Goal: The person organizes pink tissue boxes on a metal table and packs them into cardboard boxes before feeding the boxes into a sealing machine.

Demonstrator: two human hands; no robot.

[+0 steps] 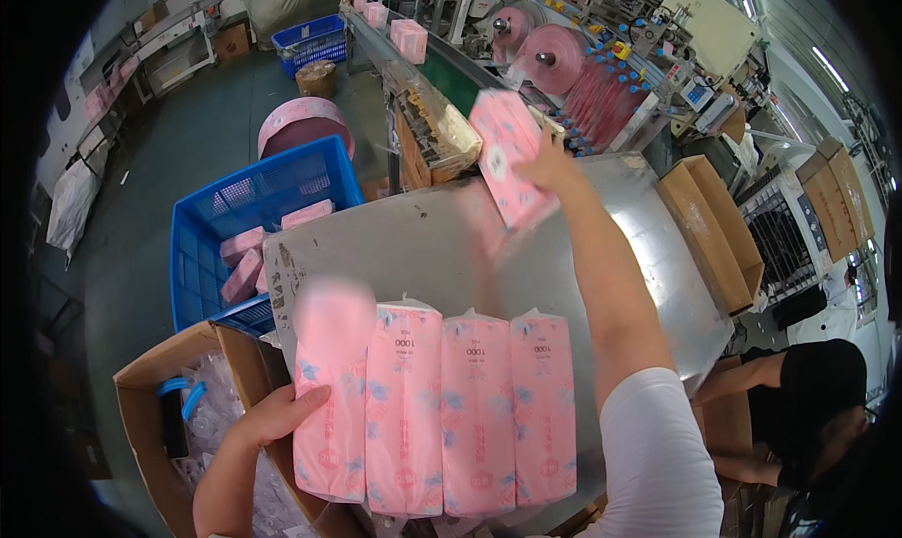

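A row of several pink tissue packs (477, 416) with blue floral print lies side by side at the near edge of the metal table. My left hand (289, 412) grips the left side of the leftmost tissue pack (329, 425), thumb on top and the other fingers hidden; that pack's far end is blurred. Farther off, at the end of the conveyor, my right hand (547, 167) is closed on another pink tissue pack (505, 157), tilted and raised over the table. The fingers on its far side are partly hidden.
Beside the metal table (395, 247) stand a blue crate (202, 228) holding pink packs and a carton (141, 416) of clear plastic bags. A conveyor (451, 82) carries packs beyond. Another carton (719, 228) sits at right, where a person in black (799, 397) bends down.
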